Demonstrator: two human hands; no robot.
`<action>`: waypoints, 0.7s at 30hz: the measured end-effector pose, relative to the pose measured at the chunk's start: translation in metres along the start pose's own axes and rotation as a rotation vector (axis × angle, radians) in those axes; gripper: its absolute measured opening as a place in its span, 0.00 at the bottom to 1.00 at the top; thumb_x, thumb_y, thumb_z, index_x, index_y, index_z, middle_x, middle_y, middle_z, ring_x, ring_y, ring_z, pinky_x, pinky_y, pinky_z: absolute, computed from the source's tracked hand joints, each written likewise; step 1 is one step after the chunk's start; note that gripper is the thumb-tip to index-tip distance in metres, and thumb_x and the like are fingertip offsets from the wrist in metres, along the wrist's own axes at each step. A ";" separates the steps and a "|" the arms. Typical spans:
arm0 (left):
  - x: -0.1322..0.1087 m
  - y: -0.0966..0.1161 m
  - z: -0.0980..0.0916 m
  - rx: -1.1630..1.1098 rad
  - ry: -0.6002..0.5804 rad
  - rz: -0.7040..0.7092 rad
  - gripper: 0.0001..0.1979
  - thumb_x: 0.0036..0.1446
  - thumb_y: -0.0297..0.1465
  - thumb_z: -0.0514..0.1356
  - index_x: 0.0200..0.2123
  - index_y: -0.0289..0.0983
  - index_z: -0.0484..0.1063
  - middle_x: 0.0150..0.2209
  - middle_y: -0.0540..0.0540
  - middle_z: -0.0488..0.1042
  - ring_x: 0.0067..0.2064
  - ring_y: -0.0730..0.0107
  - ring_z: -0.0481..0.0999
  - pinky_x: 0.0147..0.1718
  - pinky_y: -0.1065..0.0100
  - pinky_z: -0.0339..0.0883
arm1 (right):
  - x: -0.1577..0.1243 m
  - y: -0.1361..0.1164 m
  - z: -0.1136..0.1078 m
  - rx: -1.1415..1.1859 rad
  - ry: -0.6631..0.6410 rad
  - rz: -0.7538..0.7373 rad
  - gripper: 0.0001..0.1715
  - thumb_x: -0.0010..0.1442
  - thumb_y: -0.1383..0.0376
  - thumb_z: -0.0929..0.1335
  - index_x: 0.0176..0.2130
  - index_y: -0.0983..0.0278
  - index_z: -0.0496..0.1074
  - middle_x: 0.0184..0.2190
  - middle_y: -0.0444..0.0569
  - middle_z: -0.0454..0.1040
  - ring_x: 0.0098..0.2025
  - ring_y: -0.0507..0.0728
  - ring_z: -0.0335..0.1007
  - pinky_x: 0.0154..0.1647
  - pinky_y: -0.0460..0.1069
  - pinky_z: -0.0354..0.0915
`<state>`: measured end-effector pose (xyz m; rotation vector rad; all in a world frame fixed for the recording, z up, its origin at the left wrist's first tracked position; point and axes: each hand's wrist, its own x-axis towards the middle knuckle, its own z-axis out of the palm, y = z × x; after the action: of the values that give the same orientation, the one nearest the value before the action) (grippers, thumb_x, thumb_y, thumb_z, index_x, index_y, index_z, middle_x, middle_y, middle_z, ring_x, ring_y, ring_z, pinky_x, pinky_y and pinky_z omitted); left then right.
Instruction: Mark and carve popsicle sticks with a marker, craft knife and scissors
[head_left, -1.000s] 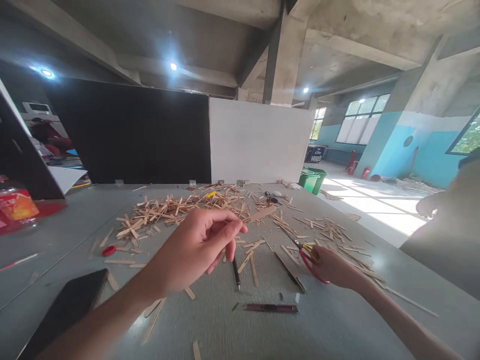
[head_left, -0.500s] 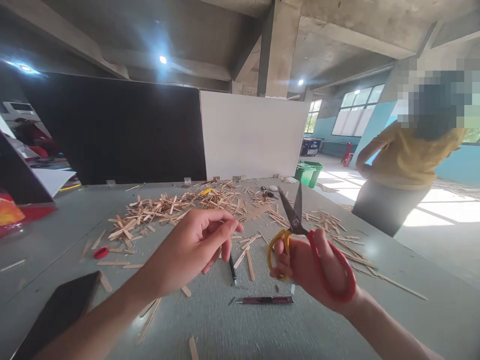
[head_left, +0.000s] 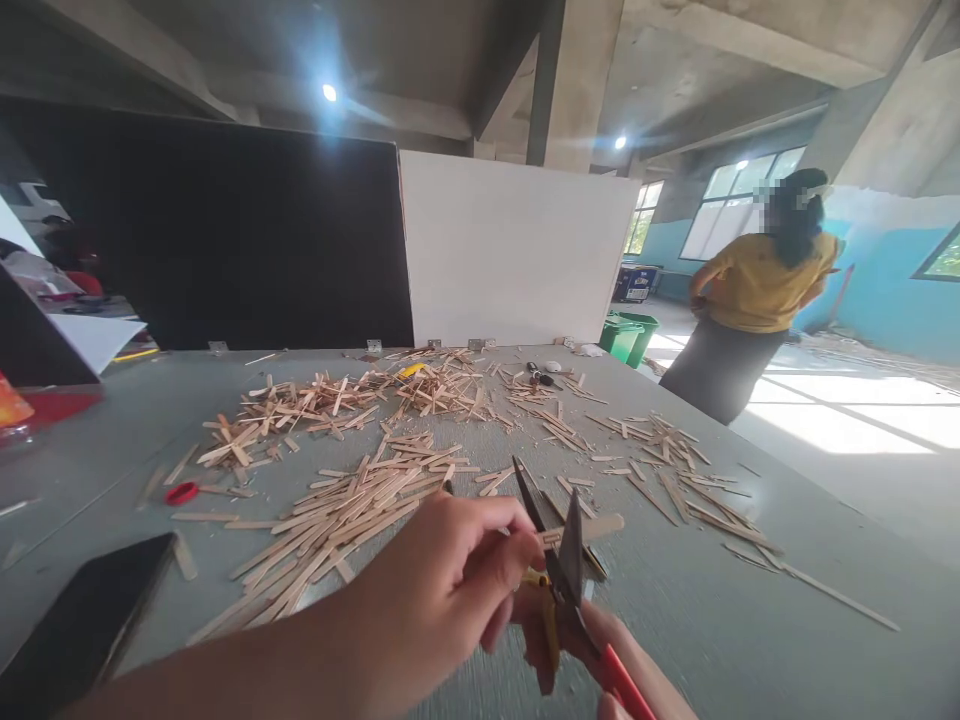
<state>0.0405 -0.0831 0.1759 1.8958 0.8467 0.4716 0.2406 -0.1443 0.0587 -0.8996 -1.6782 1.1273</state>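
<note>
My left hand (head_left: 442, 590) is closed, pinching a flat wooden craft stick (head_left: 606, 526) between thumb and forefinger. The stick points right and passes between the parted blades of a pair of scissors (head_left: 571, 560). Below it, my right hand (head_left: 637, 655) is wrapped round the scissors' red and yellow handles, partly hidden behind my left hand. Just left of my hands, a spread of loose craft sticks (head_left: 352, 510) lies on the grey table (head_left: 750, 640). Whether the blades touch the stick, I cannot tell.
A heap of stick pieces (head_left: 322, 400) lies farther back, with a yellow object (head_left: 412, 370) in it. At left are a red ring (head_left: 181, 493) and a black slab (head_left: 90, 610). Beyond the table's right side stand green bins (head_left: 630, 335) and a person (head_left: 757, 290).
My hands have come together, and a craft stick now shows in my left hand. The scissors have moved left and down onto the stick. The person appears farther off.
</note>
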 end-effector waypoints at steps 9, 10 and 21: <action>0.010 0.002 0.008 -0.035 -0.073 0.011 0.23 0.73 0.46 0.51 0.31 0.38 0.72 0.21 0.54 0.65 0.23 0.76 0.63 0.23 0.76 0.57 | 0.001 0.017 -0.002 -0.124 0.023 -0.001 0.53 0.55 0.24 0.56 0.53 0.61 0.74 0.33 0.54 0.72 0.32 0.61 0.67 0.36 0.55 0.70; 0.009 0.001 0.008 -0.019 -0.075 0.001 0.23 0.73 0.45 0.51 0.31 0.38 0.73 0.21 0.54 0.66 0.23 0.76 0.64 0.24 0.75 0.58 | 0.001 0.015 -0.003 -0.125 0.020 0.010 0.53 0.55 0.24 0.56 0.52 0.61 0.74 0.33 0.54 0.72 0.32 0.61 0.67 0.36 0.55 0.70; 0.010 0.002 0.007 0.017 -0.079 -0.002 0.20 0.73 0.40 0.52 0.33 0.38 0.76 0.21 0.54 0.68 0.22 0.76 0.64 0.22 0.75 0.56 | 0.000 0.009 0.000 -0.084 0.009 0.057 0.53 0.54 0.23 0.56 0.51 0.60 0.74 0.34 0.54 0.72 0.34 0.63 0.67 0.36 0.55 0.70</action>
<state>0.0525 -0.0805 0.1738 1.9165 0.8031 0.3863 0.2414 -0.1413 0.0498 -1.0099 -1.7124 1.0956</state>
